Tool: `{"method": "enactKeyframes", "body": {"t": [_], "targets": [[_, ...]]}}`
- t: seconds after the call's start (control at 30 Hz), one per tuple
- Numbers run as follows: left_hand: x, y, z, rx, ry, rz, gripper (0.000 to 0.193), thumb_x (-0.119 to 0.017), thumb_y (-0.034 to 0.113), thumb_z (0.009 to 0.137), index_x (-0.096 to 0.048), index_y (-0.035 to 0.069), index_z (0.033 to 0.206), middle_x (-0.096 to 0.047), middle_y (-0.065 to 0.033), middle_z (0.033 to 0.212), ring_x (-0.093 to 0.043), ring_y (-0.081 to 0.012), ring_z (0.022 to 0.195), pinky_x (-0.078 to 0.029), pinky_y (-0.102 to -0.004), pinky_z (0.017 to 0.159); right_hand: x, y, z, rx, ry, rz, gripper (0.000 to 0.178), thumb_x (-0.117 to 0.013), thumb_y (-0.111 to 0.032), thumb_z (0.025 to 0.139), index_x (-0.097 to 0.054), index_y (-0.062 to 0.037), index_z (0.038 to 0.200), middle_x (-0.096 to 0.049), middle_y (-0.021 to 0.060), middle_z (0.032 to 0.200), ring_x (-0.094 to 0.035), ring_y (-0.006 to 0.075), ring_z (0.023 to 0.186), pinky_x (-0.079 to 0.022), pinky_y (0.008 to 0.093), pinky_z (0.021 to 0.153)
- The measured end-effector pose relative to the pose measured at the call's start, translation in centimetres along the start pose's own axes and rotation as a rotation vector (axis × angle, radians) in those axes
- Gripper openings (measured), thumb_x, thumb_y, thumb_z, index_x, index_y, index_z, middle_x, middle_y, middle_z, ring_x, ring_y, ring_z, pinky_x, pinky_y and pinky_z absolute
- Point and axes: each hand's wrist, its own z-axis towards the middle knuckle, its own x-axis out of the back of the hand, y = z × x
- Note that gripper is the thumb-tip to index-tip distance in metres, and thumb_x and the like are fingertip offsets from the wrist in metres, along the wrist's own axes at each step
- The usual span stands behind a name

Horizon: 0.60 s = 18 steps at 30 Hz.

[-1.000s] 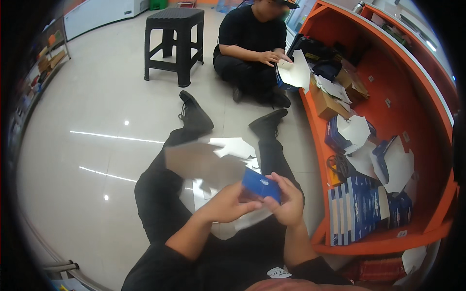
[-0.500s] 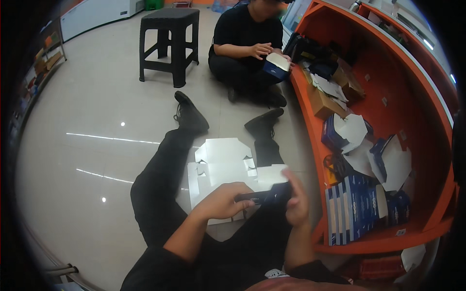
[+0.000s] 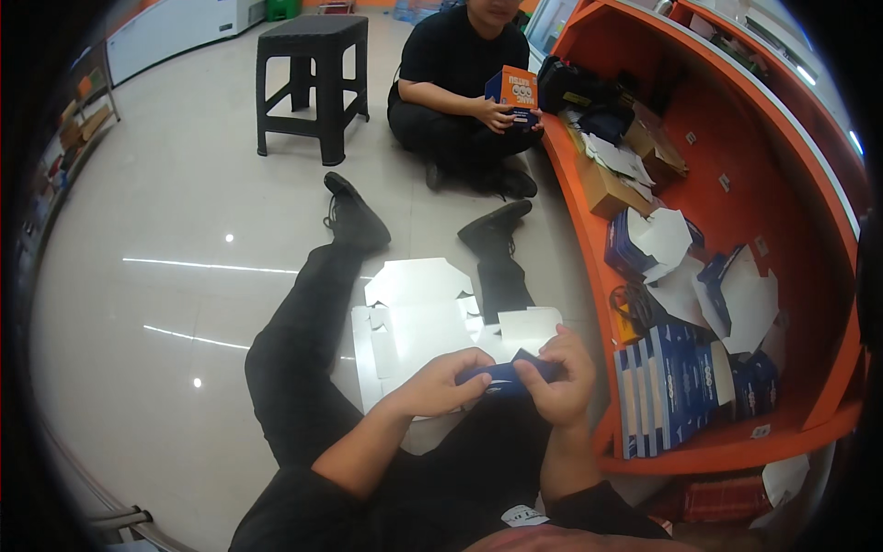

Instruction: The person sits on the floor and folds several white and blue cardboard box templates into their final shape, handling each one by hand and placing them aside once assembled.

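A box blank (image 3: 425, 336) of cardboard, white inside and dark blue outside, lies opened out between my outstretched legs. My left hand (image 3: 443, 385) pinches a raised blue edge on its near side, thumb on top. My right hand (image 3: 563, 375) is closed on the same blue strip further right, its thumb pressed on the blue face and its fingers behind, beside a white side flap (image 3: 529, 328). The palms hide part of the folds.
A person opposite holds an orange and blue box (image 3: 513, 95). Along my right runs an orange shelf (image 3: 589, 175) with stacked flat blue cartons (image 3: 676, 391), partly formed boxes (image 3: 651, 244) and a brown carton (image 3: 612, 193). A black stool (image 3: 313, 41) stands ahead on the tiled floor.
My right hand has come down from upright, its fingers now curled and thumb pressed on the blue strip. The other person's box has turned to show its orange top.
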Motion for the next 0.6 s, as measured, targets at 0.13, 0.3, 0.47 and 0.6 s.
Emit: {"method": "enactKeyframes", "body": {"t": [0.13,0.3,0.47,0.6], "targets": [[0.5,0.4,-0.4,-0.025,0.031,0.077,0.02,-0.061,0.021,0.102,-0.063,0.005,0.113,-0.065,-0.0018,0.093,-0.059,-0.0095,0.079,-0.049,-0.026,0.068,0.8,-0.5,0.4,-0.022,-0.212,-0.047,0.024,-0.092,-0.02,0.07,-0.074,-0.0074,0.082,-0.069,0.0043,0.083,-0.066,0.0222,0.079,-0.046,0.0502,0.103],[0.4,1.1,-0.5,-0.131,0.093,0.206,0.019,-0.062,0.019,0.1,-0.064,0.004,0.111,-0.066,-0.0044,0.095,-0.061,-0.0132,0.087,-0.05,-0.0296,0.078,0.2,-0.8,0.4,0.269,-0.124,-0.146,0.025,-0.09,-0.022,0.071,-0.077,-0.0095,0.088,-0.072,0.0019,0.089,-0.067,0.0205,0.084,-0.048,0.0443,0.098],[0.9,0.9,-0.7,-0.156,0.069,0.219,0.018,-0.06,0.018,0.102,-0.063,0.003,0.113,-0.065,-0.0031,0.096,-0.058,-0.0102,0.088,-0.049,-0.0267,0.079,-0.5,-1.0,0.6,0.325,-0.247,-0.141,0.024,-0.088,-0.022,0.074,-0.077,-0.0094,0.092,-0.073,0.0004,0.095,-0.067,0.0204,0.092,-0.047,0.042,0.096],[1.6,-0.1,-0.8,-0.11,0.012,0.067,0.021,-0.059,0.017,0.104,-0.062,0.003,0.119,-0.065,-0.002,0.104,-0.057,-0.0072,0.095,-0.049,-0.0251,0.084,-0.5,-1.3,1.2,0.28,-0.319,-0.168,0.025,-0.087,-0.024,0.076,-0.077,-0.009,0.093,-0.072,0.001,0.092,-0.066,0.0216,0.092,-0.046,0.0434,0.097]]}}
